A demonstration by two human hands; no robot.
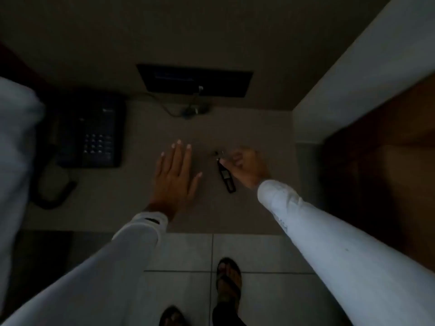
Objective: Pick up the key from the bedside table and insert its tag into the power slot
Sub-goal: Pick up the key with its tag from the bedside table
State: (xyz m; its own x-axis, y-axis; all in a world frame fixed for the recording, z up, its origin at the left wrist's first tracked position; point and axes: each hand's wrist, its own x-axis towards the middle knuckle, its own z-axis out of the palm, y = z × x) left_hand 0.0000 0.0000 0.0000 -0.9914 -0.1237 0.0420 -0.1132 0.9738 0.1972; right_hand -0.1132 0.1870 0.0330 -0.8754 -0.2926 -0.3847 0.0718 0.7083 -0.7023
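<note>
The room is dim. A key with a long black tag [226, 178] lies on the beige bedside table [131, 208]. My right hand [247, 167] curls over the key's ring end, fingertips pinching it where the tag joins; the tag's far end still rests on the table. My left hand [175, 175] lies flat on the tabletop, fingers spread, a little to the left of the tag and not touching it. A dark panel [195, 81] is set in the wall above the table; whether it holds the power slot cannot be made out.
A black desk phone [90, 131] with a coiled cord sits at the table's left. A thin cable and small plug [191, 109] lie near the wall. White bedding [16, 149] is at the left, a wooden surface [388, 149] at the right, tiled floor and my feet below.
</note>
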